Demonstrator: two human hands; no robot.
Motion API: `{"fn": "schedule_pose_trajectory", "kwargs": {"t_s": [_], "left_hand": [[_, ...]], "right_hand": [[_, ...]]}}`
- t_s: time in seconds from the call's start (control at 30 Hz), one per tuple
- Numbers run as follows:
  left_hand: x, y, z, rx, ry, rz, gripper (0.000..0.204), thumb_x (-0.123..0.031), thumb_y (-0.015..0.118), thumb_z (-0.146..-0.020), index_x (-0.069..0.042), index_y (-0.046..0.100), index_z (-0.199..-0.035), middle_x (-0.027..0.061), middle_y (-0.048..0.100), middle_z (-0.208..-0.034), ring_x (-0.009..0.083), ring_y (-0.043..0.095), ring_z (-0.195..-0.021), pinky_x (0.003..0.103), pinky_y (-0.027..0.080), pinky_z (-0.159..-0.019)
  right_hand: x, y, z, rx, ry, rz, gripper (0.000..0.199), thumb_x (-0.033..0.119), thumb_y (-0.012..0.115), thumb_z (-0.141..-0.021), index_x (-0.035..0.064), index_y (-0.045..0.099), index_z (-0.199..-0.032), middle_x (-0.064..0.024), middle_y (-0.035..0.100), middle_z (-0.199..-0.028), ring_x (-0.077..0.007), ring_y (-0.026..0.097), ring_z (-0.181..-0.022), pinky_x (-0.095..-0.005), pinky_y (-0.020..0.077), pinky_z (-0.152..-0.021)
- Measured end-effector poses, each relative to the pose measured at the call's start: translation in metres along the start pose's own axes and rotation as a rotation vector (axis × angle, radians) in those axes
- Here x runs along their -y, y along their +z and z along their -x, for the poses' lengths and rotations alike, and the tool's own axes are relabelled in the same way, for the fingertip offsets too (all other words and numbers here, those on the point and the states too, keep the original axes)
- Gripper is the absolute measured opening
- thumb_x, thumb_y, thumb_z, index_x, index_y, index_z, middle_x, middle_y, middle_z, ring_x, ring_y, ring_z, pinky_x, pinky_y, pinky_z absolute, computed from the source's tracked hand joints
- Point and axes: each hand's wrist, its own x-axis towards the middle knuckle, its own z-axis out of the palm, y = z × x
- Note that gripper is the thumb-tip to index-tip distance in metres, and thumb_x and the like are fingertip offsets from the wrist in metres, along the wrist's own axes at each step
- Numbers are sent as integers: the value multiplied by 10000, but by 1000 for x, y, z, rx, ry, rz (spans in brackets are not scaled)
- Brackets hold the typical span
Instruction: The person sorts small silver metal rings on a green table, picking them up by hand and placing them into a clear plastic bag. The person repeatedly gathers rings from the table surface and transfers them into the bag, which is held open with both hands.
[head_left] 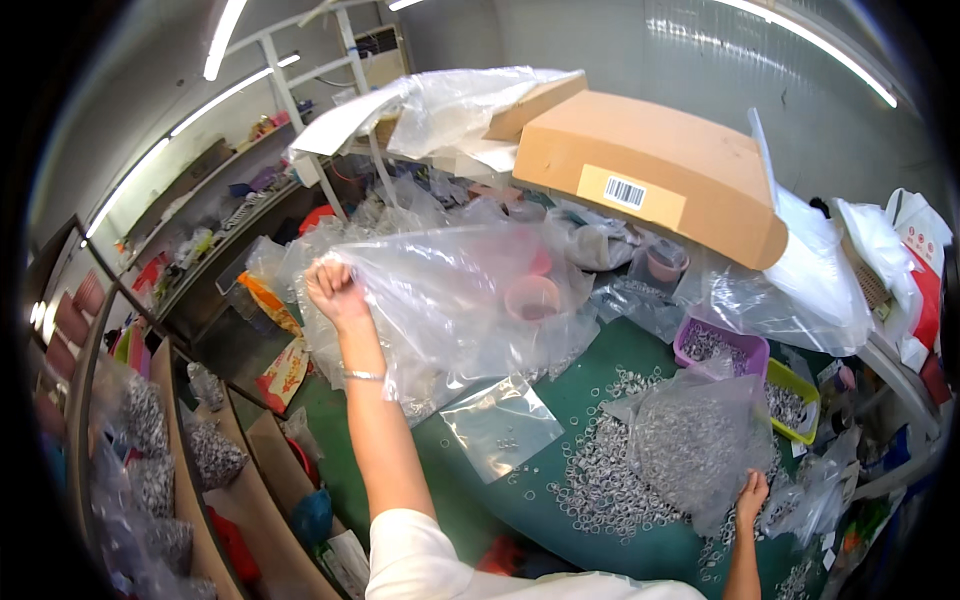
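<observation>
My left hand point(336, 292) is raised with its fingers closed on the edge of a large clear plastic bag point(450, 290), which spreads out to the right of it. At the lower right, my right hand point(750, 497) pinches the edge of a smaller clear bag point(695, 440). Many small silvery rings show in or through that bag; I cannot tell which. A loose pile of the same metal rings point(605, 490) lies on the green table beside it. Between my hands, a flat clear zip bag point(502, 428) rests on the table with a few rings on or in it.
A purple bin point(755, 352) and a yellow-green bin point(808, 425), both holding rings, stand to the right. An open cardboard box point(650, 160) sits on a raised shelf at the back. Cardboard boxes point(240, 505) with bags of rings line the left. A pink bowl point(532, 298) shows through the plastic.
</observation>
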Motion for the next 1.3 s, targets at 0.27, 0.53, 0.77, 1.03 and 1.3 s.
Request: {"fn": "schedule_pose_trajectory", "kwargs": {"t_s": [0.27, 0.53, 0.77, 1.03, 1.3], "left_hand": [[4, -202, -38, -219, -279, -596, 358, -235, 467, -850, -124, 348, -532, -7, 288, -471, 101, 248, -422, 266, 241, -423], [69, -248, 153, -604, -126, -1310, 342, -276, 405, -929, -139, 340, -622, -43, 328, -523, 64, 273, -418, 223, 241, -372], [183, 20, 448, 167, -1424, -731, 834, -219, 710, -777, 46, 173, -1357, 181, 415, -1207, 236, 503, -1047, 327, 493, -806], [259, 75, 514, 464, -1404, -1070, 942, -369, 794, -658, 111, 267, -1273, 213, 406, -1093, 303, 408, -1058, 391, 376, -900], [272, 67, 470, 332, -963, -1279, 824, -329, 734, -744, 95, 291, -1295, 173, 473, -1046, 271, 482, -961, 377, 396, -883]], "right_hand": [[27, 11, 35, -30, -115, 169, 225, 179, 457, -947, -10, 558, -1016, -36, 525, -688, -97, 485, -623, -246, 403, -582], [27, 26, 63, 36, 105, 581, 607, 211, 691, -771, -38, 434, -1260, -238, 482, -1253, -316, 514, -1102, -368, 394, -932], [19, 40, 51, -12, -8, 674, 125, 25, 504, -806, -49, 573, -879, -288, 571, -767, -454, 560, -769, -492, 422, -664], [137, 45, 29, -40, -100, 426, 72, 14, 479, -840, -27, 524, -801, -269, 516, -672, -431, 518, -635, -440, 393, -547], [222, 54, -10, 67, -273, -3, 232, 162, 473, -939, 0, 567, -802, -13, 400, -527, -69, 371, -478, -266, 289, -434]]}}
